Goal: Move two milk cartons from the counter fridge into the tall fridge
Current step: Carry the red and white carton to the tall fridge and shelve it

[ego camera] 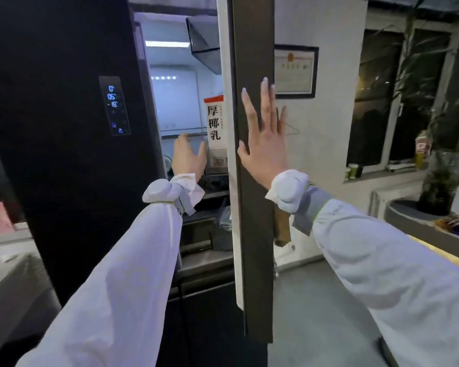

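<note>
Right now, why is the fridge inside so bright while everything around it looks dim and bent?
Head view: the fridge's own lamps wash out its back wall; the room is dim, the windows dark; the wide lens bows the door and the edges.

My left arm [133,260] reaches forward, sleeve bunched at the wrist; my left hand [188,157] is raised with its back to me, fingers relaxed and thumb spread. My right hand [265,144] is held upright, flat, fingers straight and slightly fanned, right sleeve [382,258] rolled at the wrist.
</note>
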Demonstrator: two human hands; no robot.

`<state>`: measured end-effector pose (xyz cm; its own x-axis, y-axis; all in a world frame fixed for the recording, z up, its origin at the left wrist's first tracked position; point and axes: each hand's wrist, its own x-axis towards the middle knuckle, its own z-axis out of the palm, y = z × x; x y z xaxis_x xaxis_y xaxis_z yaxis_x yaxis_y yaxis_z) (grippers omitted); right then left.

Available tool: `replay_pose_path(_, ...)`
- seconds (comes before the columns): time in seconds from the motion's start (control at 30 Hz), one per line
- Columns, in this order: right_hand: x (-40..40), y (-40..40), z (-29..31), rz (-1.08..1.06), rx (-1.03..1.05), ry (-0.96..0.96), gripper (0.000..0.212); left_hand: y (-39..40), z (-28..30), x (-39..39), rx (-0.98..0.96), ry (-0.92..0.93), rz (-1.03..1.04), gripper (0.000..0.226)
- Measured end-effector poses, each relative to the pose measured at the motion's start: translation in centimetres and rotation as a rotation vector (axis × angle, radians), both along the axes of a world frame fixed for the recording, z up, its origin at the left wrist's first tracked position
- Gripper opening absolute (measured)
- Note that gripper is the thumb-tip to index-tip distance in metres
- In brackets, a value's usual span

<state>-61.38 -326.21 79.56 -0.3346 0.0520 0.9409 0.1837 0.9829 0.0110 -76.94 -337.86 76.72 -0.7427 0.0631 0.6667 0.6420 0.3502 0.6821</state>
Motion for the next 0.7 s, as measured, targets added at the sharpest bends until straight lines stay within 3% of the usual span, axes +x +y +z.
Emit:
replay_pose_path(0.1, -0.8, -0.5, -1.4, 0.174, -0.27, -0.133, 0.104, -1.1, -0.4, 1.6, 0.059, 0.055, -0.008, 0.058)
replay_pose_path(0.17, -1.7, -1.4, -2.3, 0.26, -0.341, -0.172, 0.104, -2.2, -1.0, 2.1, 0.093, 0.093, -0.017, 0.059)
replay_pose_path(0.5, -10.3, -6.4, -3.3, 0.343, -0.258, -0.206, 0.114, -9.4, -4.8, -2.1, 0.018, -0.02, 0.069, 0.053)
replay_pose_path(0.7, -18.1, -8.7, -3.9, 0.254, -0.142, -0.339, 0.106, -12.5, -7.6, -7.0, -0.204, -0.258, -0.012, 0.057)
